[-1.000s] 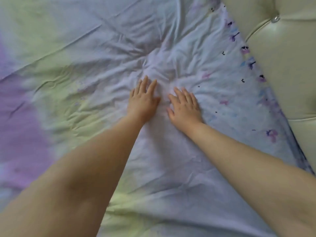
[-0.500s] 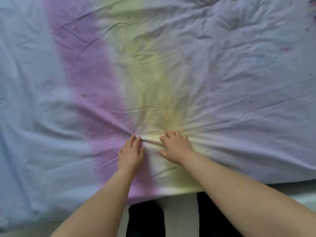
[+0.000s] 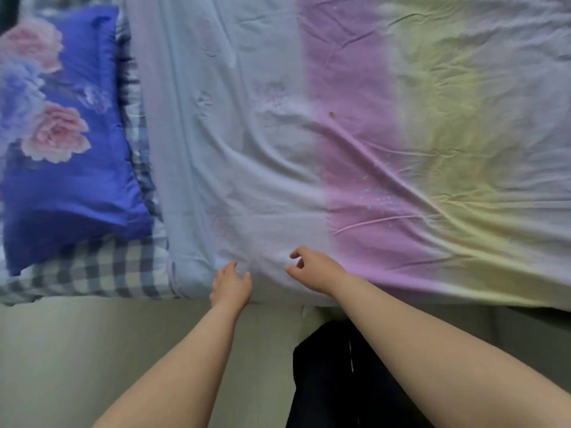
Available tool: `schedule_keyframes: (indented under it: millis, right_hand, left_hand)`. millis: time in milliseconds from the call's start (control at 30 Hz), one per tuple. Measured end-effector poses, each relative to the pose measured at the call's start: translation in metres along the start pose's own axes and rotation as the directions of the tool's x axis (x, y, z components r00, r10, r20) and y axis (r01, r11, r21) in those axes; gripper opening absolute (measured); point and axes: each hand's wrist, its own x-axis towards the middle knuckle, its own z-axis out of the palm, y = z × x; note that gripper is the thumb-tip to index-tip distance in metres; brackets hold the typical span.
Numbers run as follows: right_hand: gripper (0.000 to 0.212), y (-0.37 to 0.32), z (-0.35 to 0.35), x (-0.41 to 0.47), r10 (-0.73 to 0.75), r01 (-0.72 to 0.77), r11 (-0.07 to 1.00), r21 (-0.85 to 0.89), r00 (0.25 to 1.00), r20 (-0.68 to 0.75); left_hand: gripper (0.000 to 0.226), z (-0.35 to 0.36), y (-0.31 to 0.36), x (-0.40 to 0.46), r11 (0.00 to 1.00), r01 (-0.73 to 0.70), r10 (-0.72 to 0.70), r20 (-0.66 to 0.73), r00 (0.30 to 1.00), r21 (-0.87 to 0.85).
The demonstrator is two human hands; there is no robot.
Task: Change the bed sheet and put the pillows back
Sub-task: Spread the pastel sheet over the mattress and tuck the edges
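Our left hand (image 3: 231, 284) sits at the near edge of the bed, fingers loosely extended and resting on the cloth, nothing pinched as far as we can see. Our right hand (image 3: 312, 268) is just beside it to the right, fingers half curled with a gap between thumb and forefinger, holding nothing; whether it touches the fabric we cannot tell.

Under both hands lies the pastel cotton bed sheet with pale blue, purple and yellow bands (image 3: 340, 149). It covers most of the bed, and its near hem hangs just over the mattress edge. Long creases run from the far right down toward our hands, so we judge the smoothing step is unfinished.

To do it well, we should press both palms flat and sweep outward, left and right, along the near edge, then pull the hem down evenly so the creases run out. Pinching here would only gather more folds.

Further left, a blue-and-white checked fabric layer (image 3: 102, 270) shows past the sheet's left edge, so that end still wants covering or tucking. On it rests the deep blue pillow printed with pink roses (image 3: 71, 168), well apart from our hands, not yet put back.

Near us are the pale floor (image 3: 92, 350) and dark trousers (image 3: 333, 381).
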Motion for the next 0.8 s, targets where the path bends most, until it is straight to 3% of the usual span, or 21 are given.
schedule_keyframes:
  millis: [267,467,633,700,800]
  right_hand:
    - [0.042,-0.105,0.037,0.05,-0.033,0.03,0.996,0.088,0.999,0.026]
    - [0.032,-0.194,0.108,0.102,-0.11,0.11,0.956,0.273,0.994,-0.017]
    - [0.043,-0.28,0.167,0.166,-0.08,0.152,0.887,0.437,0.981,-0.178]
    - [0.048,-0.306,0.185,0.193,-0.032,0.11,0.873,0.475,0.985,-0.168]
    - [0.051,-0.322,0.202,0.227,0.117,-0.031,0.902,0.431,0.978,-0.173]
  left_hand:
    - [0.052,-0.052,-0.088,0.052,0.953,0.16,-0.164,0.006,0.986,-0.259]
    - [0.051,-0.089,-0.148,0.106,0.955,0.108,-0.149,-0.133,0.98,-0.276]
    - [0.056,-0.137,-0.196,0.167,0.989,-0.106,0.083,-0.211,0.974,-0.104]
    - [0.054,-0.161,-0.212,0.188,0.979,-0.198,0.179,-0.237,0.955,-0.058]
    - [0.055,-0.197,-0.226,0.212,0.89,-0.45,0.445,-0.346,0.826,0.071]
